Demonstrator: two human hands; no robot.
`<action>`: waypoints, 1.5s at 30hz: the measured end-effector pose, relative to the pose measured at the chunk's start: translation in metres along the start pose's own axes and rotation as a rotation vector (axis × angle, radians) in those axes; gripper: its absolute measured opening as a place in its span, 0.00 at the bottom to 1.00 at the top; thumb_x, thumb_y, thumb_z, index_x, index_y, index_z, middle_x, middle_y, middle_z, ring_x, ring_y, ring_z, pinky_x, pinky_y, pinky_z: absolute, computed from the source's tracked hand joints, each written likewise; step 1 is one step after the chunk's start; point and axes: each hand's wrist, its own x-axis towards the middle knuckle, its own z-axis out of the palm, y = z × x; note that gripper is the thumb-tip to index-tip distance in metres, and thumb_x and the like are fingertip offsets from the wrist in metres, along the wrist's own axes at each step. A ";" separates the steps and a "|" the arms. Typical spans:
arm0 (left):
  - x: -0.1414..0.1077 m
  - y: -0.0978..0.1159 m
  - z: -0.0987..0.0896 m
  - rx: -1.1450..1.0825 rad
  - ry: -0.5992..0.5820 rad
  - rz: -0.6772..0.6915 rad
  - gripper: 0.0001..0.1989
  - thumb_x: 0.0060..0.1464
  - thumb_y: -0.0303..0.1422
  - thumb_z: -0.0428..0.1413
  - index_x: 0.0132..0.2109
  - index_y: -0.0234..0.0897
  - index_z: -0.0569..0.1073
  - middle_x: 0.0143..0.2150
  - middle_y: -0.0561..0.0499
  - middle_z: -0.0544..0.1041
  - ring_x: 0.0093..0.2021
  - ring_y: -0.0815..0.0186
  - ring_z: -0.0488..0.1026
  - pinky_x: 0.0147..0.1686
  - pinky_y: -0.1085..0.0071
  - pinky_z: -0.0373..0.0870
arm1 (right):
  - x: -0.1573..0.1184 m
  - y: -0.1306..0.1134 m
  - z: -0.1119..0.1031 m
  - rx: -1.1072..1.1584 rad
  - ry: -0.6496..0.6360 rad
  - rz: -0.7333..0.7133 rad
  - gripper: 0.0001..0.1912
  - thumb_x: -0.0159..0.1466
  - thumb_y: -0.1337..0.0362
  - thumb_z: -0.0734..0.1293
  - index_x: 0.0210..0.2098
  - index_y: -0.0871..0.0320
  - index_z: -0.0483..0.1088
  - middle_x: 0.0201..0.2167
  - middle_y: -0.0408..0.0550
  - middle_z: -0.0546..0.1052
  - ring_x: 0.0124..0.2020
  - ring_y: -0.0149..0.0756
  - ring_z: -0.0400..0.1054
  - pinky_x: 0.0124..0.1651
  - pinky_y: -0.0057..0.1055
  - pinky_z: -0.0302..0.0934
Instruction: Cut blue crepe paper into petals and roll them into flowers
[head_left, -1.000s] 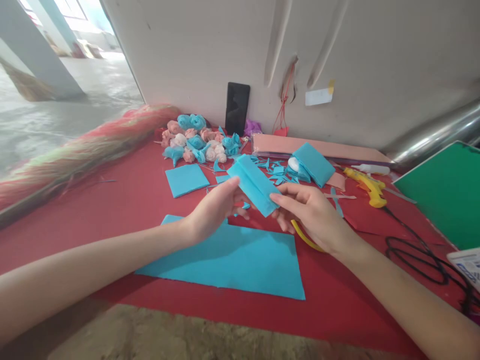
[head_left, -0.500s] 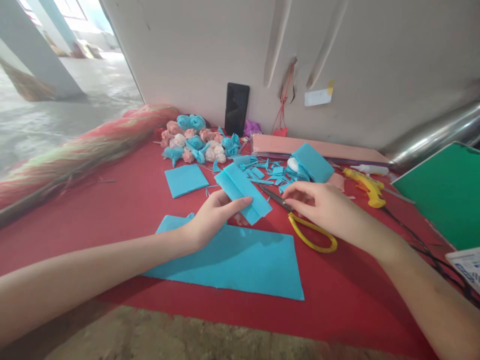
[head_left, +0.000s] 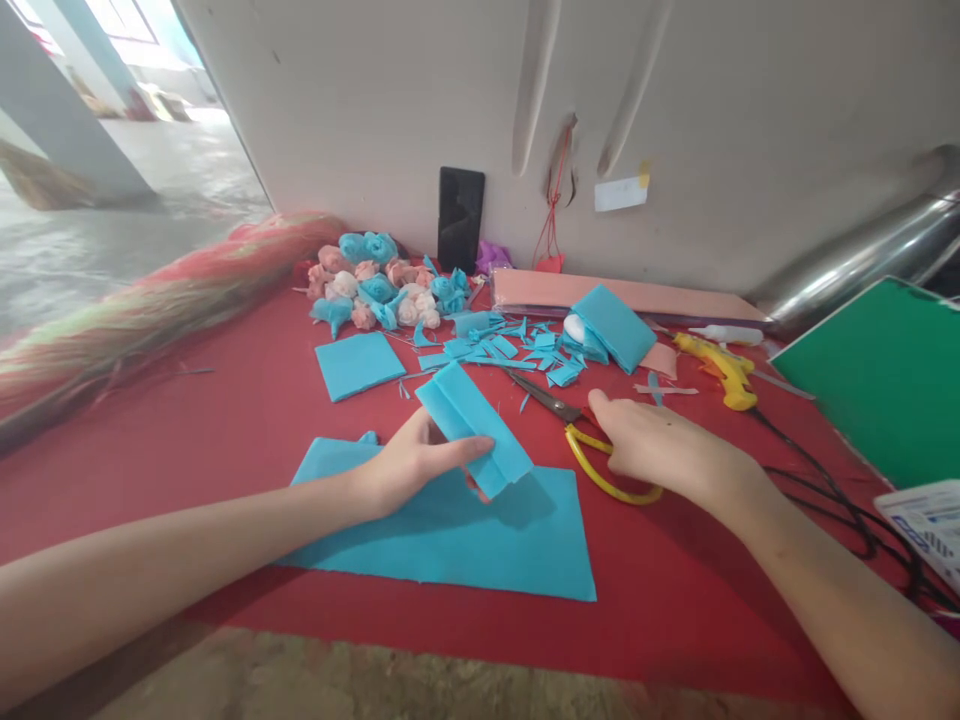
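My left hand (head_left: 420, 460) pinches a folded piece of blue crepe paper (head_left: 469, 425), thumb on top and fingers beneath. It is held above a large flat blue crepe sheet (head_left: 517, 545) lying near the table's front edge. My right hand (head_left: 664, 435) is closed at the handles of a pair of scissors (head_left: 604, 475) with dark blades and yellow grips; its fingers are partly hidden. The blades point up and left, toward the blue scraps (head_left: 517, 345). A square blue paper piece (head_left: 360, 365) lies beyond my left hand.
Paper roses (head_left: 382, 285) in blue, pink and white are heaped at the back left. A phone (head_left: 460, 218) leans on the wall. A yellow glue gun (head_left: 727, 375) with a black cable, a green board (head_left: 877, 370) and a blue paper packet (head_left: 615, 328) occupy the right side.
My left hand has lowered slightly with the folded paper. My right hand has shifted right and down and closed around the scissor handles. The view has moved a little.
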 end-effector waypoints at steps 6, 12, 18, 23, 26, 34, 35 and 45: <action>-0.002 -0.001 0.000 -0.029 -0.044 -0.066 0.08 0.48 0.33 0.58 0.26 0.33 0.73 0.24 0.49 0.77 0.25 0.65 0.73 0.29 0.71 0.69 | 0.003 0.016 -0.006 0.152 0.019 -0.090 0.29 0.54 0.66 0.63 0.54 0.56 0.54 0.23 0.41 0.69 0.16 0.28 0.59 0.16 0.24 0.46; -0.002 -0.003 0.000 -0.011 -0.046 -0.066 0.11 0.50 0.35 0.55 0.24 0.31 0.73 0.23 0.46 0.77 0.25 0.65 0.73 0.30 0.70 0.69 | -0.003 0.028 -0.019 0.353 0.099 -0.204 0.24 0.55 0.64 0.61 0.52 0.51 0.61 0.39 0.47 0.73 0.30 0.35 0.69 0.26 0.25 0.58; 0.000 0.015 -0.001 -0.074 0.022 0.000 0.13 0.51 0.33 0.52 0.22 0.32 0.71 0.19 0.50 0.75 0.20 0.67 0.71 0.25 0.72 0.68 | -0.018 0.028 -0.038 0.871 0.018 -0.278 0.23 0.55 0.60 0.63 0.51 0.53 0.61 0.30 0.43 0.69 0.20 0.29 0.66 0.26 0.29 0.63; 0.002 0.048 -0.007 -0.192 0.113 0.100 0.20 0.54 0.34 0.44 0.19 0.31 0.70 0.16 0.48 0.72 0.16 0.66 0.70 0.22 0.70 0.67 | -0.022 0.001 -0.043 1.716 0.005 -0.630 0.09 0.56 0.59 0.65 0.27 0.56 0.61 0.16 0.36 0.53 0.15 0.22 0.48 0.17 0.20 0.53; 0.006 0.058 -0.016 -0.192 0.169 0.177 0.19 0.55 0.32 0.44 0.19 0.32 0.68 0.15 0.49 0.71 0.16 0.67 0.69 0.21 0.71 0.67 | -0.021 -0.018 -0.037 1.854 0.020 -0.653 0.09 0.60 0.58 0.62 0.29 0.56 0.60 0.14 0.34 0.55 0.14 0.22 0.48 0.18 0.19 0.54; 0.020 0.060 -0.042 -0.269 0.294 0.228 0.10 0.52 0.31 0.51 0.24 0.32 0.67 0.18 0.54 0.70 0.15 0.74 0.66 0.17 0.78 0.62 | -0.012 -0.034 -0.019 1.849 -0.231 -0.767 0.23 0.52 0.76 0.53 0.46 0.54 0.57 0.37 0.44 0.71 0.40 0.31 0.68 0.45 0.32 0.62; 0.021 0.061 -0.044 -0.284 0.301 0.217 0.11 0.53 0.30 0.50 0.25 0.32 0.67 0.17 0.54 0.69 0.15 0.75 0.65 0.16 0.79 0.62 | -0.013 -0.033 -0.020 1.824 -0.327 -0.819 0.23 0.51 0.75 0.52 0.45 0.55 0.58 0.37 0.46 0.71 0.39 0.33 0.68 0.43 0.33 0.62; 0.024 0.062 -0.051 -0.416 0.337 0.181 0.08 0.54 0.28 0.49 0.29 0.32 0.69 0.18 0.55 0.68 0.17 0.76 0.65 0.14 0.82 0.61 | -0.030 -0.032 -0.023 1.611 -0.852 -0.817 0.22 0.56 0.69 0.50 0.49 0.58 0.57 0.34 0.51 0.73 0.27 0.35 0.70 0.31 0.32 0.61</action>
